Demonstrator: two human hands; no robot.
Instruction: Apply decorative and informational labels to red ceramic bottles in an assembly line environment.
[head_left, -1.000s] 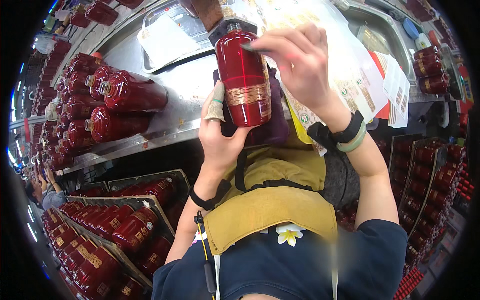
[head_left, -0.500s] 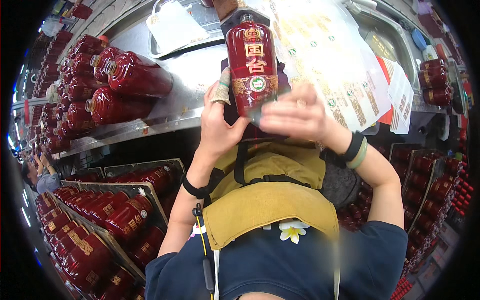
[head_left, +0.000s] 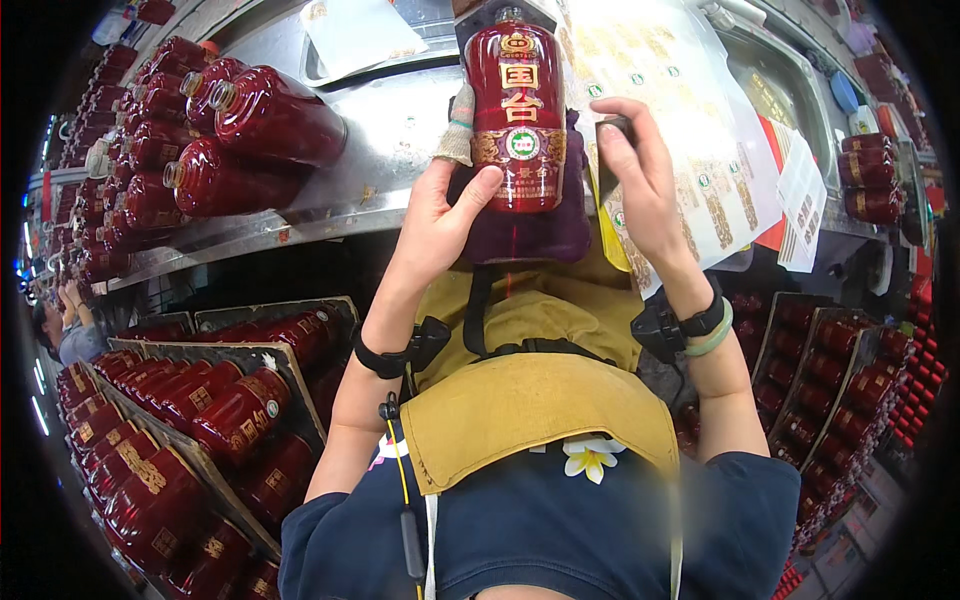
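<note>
A dark red glass bottle (head_left: 518, 100) with gold decals and a round green-and-white emblem lies face up, its neck pointing away from me. Under its base is a dark purple cloth pad (head_left: 530, 238). My left hand (head_left: 437, 215) grips the bottle's left side, thumb on the lower edge; a pale fabric sleeve (head_left: 457, 135) covers one finger. To the right, apart from the bottle, my right hand (head_left: 645, 185) pinches a small dark piece (head_left: 618, 125), mostly hidden by the fingers, over the decal sheets (head_left: 690, 130).
Several plain red bottles (head_left: 270, 115) lie on the metal table (head_left: 390, 130) at left. A shallow tray (head_left: 310, 65) with white paper stands behind. Crates of decorated bottles (head_left: 240, 415) flank me below. A person (head_left: 75, 325) sits at far left.
My right hand has left the bottle's lower part and moved right, over the sheets. Gold lettering on the bottle's lower part now shows. My left hand stays on the bottle.
</note>
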